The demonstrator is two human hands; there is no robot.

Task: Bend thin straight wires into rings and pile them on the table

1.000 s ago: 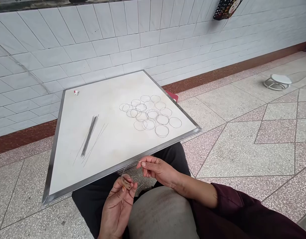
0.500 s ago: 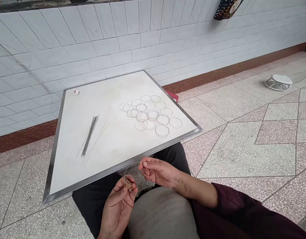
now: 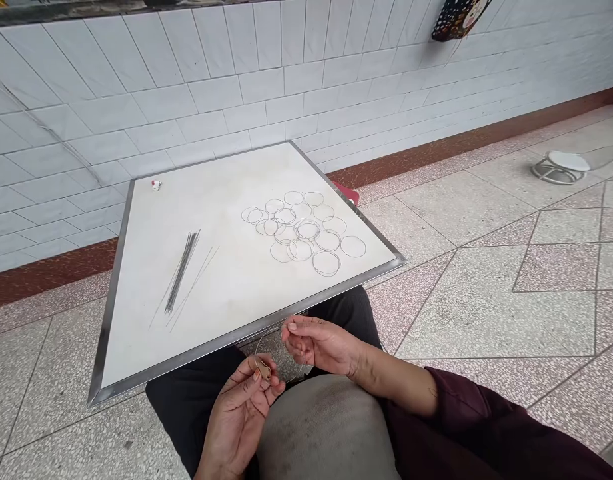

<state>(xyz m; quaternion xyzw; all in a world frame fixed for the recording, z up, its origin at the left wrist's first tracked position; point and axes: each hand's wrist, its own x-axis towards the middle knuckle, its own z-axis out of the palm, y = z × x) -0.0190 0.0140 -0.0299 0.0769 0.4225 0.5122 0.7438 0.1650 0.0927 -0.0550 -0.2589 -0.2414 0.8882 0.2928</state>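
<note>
Between thumb and fingers, my left hand (image 3: 244, 407) pinches a small brown piece (image 3: 263, 370) with a dark hole or notch; its exact kind I cannot make out. A thin wire ring (image 3: 257, 345) runs from that piece up to my right hand (image 3: 321, 343), whose thumb and forefinger close on its upper part. Both hands are just below the near edge of the white table (image 3: 226, 293), above my lap. On the table, several finished-looking wire rings (image 3: 353, 247) lie overlapping to the right. A bundle of straight wires (image 3: 181, 273) rests to the left, with a few loose strands beside it.
A small red and white object (image 3: 156, 185) sits at the table's far left corner. The table has a metal rim (image 3: 206, 357) and stands by a white tiled wall (image 3: 226, 87). A low white stool (image 3: 561, 167) is on the floor to the right.
My left hand and the brown piece have shifted slightly right, towards my right hand. My right hand keeps its pinch on the wire almost unmoved. The things on the table are unchanged.
</note>
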